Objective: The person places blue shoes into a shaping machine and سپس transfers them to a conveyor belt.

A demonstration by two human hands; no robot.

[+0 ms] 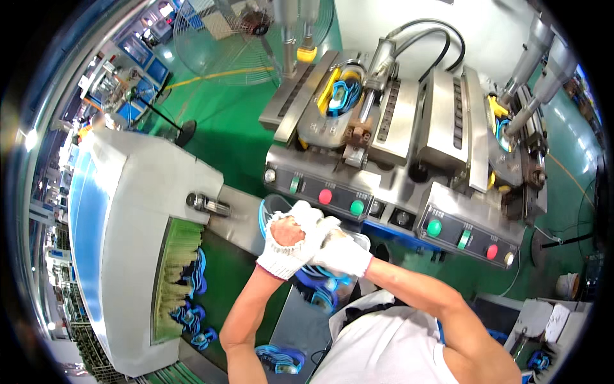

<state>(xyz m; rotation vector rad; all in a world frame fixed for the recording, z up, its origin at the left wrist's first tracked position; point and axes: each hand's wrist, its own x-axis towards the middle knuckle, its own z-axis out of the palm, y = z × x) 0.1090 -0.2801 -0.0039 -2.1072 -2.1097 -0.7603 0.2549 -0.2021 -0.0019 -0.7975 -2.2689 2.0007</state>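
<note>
My left hand (289, 234) and my right hand (342, 251) meet in front of the machine's left control panel. Both wear white knit gloves; the left glove has a ragged hole on its back where skin shows. A blue-edged piece, seemingly a shoe upper (263, 219), shows beyond my left hand, whose curled fingers appear closed on it. My right fingers are bent against the left glove, and what they hold is hidden. Beneath the gloves, blue shoe uppers (324, 299) rest on a grey surface (291, 326).
Ahead stands a metal press machine (396, 131) with coloured buttons; blue pieces sit at both stations. Left, a white housing (137, 185) has a bristle curtain (176, 281) and several blue uppers (188, 317) by its opening. Another blue upper (281, 358) lies near my left forearm.
</note>
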